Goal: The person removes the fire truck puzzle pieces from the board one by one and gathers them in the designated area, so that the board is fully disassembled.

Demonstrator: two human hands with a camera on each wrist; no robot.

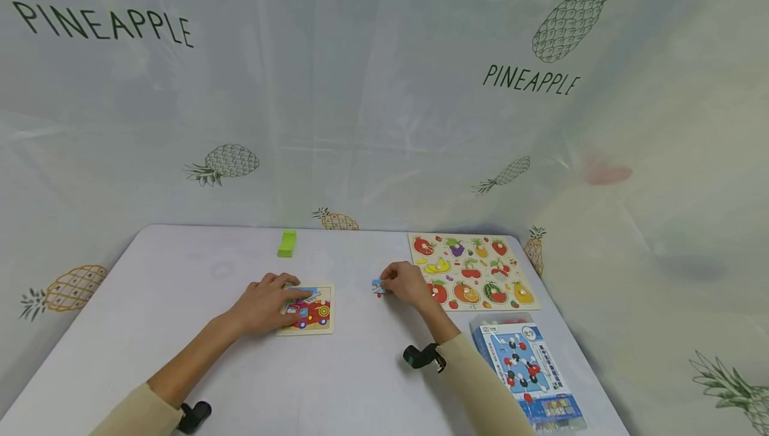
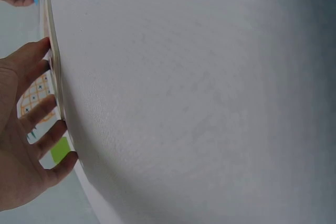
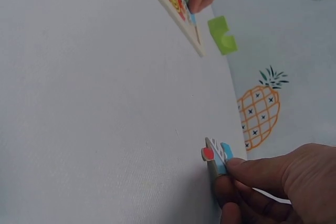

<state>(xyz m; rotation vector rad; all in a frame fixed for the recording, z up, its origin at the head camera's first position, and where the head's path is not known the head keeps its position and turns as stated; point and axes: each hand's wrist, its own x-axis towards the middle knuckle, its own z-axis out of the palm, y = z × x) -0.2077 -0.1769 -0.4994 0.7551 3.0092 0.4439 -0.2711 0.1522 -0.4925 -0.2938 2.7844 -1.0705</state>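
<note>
A wooden jigsaw puzzle (image 1: 315,319) with a red fire truck picture lies on the table. My left hand (image 1: 262,304) rests on its left side with fingers spread, fingertips on the picture and its frame. To the right, my right hand (image 1: 410,282) pinches a small jigsaw piece (image 3: 218,157) between thumb and fingers. The piece is blue with a white ladder pattern and a red spot, and is held close over the table. In the right wrist view the puzzle's edge (image 3: 178,19) and the left fingers show at the top.
A fruit puzzle board (image 1: 474,272) lies at the back right, beside the right hand. Nearer, a plastic box with a molecule-model label (image 1: 529,372) stands by the right forearm. One green block (image 1: 287,244) sits at the table's back edge, before a pineapple-print curtain (image 1: 360,89).
</note>
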